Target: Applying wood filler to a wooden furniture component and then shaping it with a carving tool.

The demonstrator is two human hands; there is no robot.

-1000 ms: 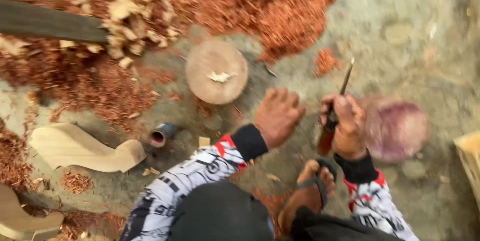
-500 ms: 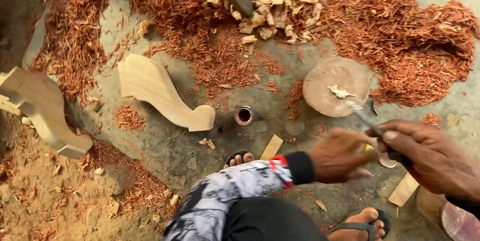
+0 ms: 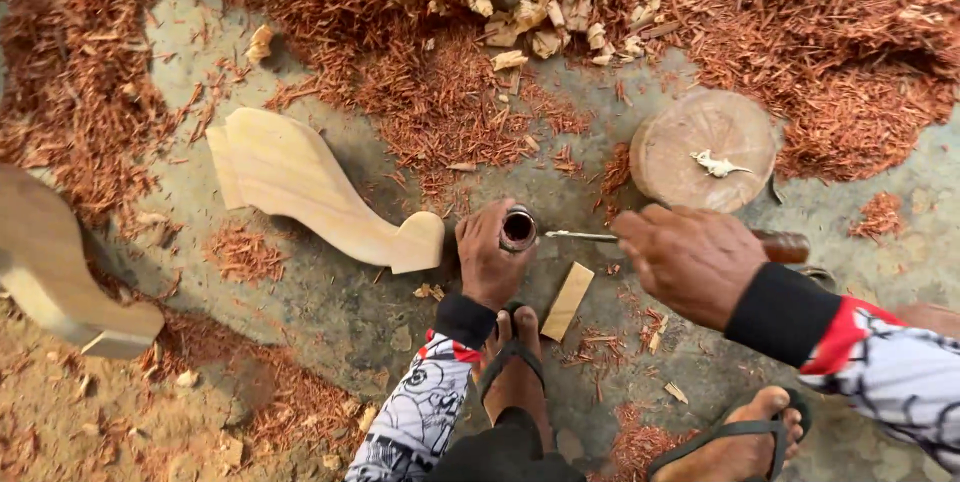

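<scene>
Left hand point(image 3: 490, 260) grips small cup point(image 3: 518, 229); right hand point(image 3: 690, 262) clasps chisel point(image 3: 585, 236) at its rim

Woodcarving workshop (wood shavings point(image 3: 420, 92), carved piece point(image 3: 310, 192)).

A small round container point(image 3: 517, 229) stands upright on the grey ground, its open mouth turned up and showing a dark reddish inside within a pale rim; the left hand point(image 3: 490, 260) grips it from the near side. The right hand point(image 3: 690, 262) holds a chisel point(image 3: 680, 239) lying nearly level, its thin metal blade pointing left with the tip just beside the container's rim and its brown wooden handle sticking out to the right.
</scene>
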